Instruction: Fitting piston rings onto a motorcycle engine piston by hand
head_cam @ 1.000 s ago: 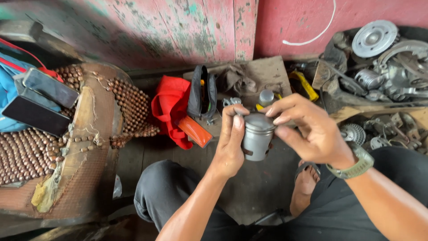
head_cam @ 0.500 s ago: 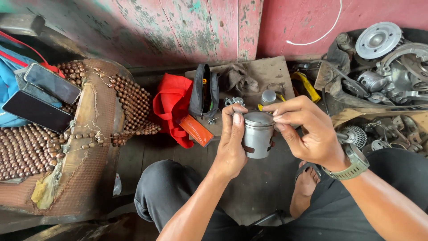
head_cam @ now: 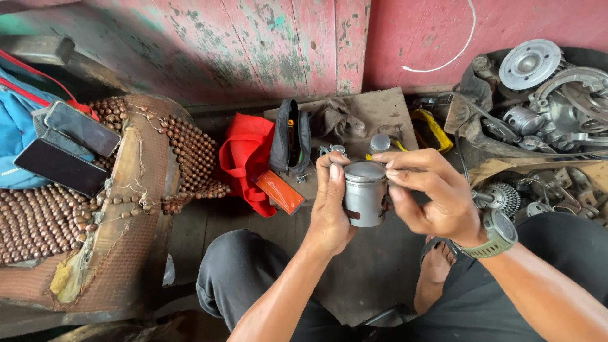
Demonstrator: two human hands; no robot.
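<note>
- Grey metal piston (head_cam: 365, 193) is held upright at centre of view, above the person's lap and the floor (head_cam: 354, 278), between both hands.
- Left hand (head_cam: 330, 209) is wrapped around the piston's left side, thumb up along its rim, gripping it.
- Right hand (head_cam: 430, 193) pinches at the piston's top right edge with fingertips pressed together; a green wristwatch (head_cam: 497, 234) sits on that wrist.
- Just beyond the piston, on a flat worn board (head_cam: 373, 114): a dark rag (head_cam: 339, 117), a small grey cap (head_cam: 380, 143) and a yellow tool (head_cam: 434, 130), partly hidden by the hands.
- Left of the board: a black pouch (head_cam: 290, 136) standing open against a red cloth (head_cam: 247, 155), with an orange case (head_cam: 278, 190) beside it.
- Far right: a pile of metal engine parts (head_cam: 538, 88), well apart from the hands; a toothed gear (head_cam: 503, 197) lies near the right wrist.
- Left: a beaded seat cover (head_cam: 126, 183) carrying two dark phones (head_cam: 66, 149) and a blue bag (head_cam: 19, 120).
- Bare foot (head_cam: 437, 269) shows below the right hand.
</note>
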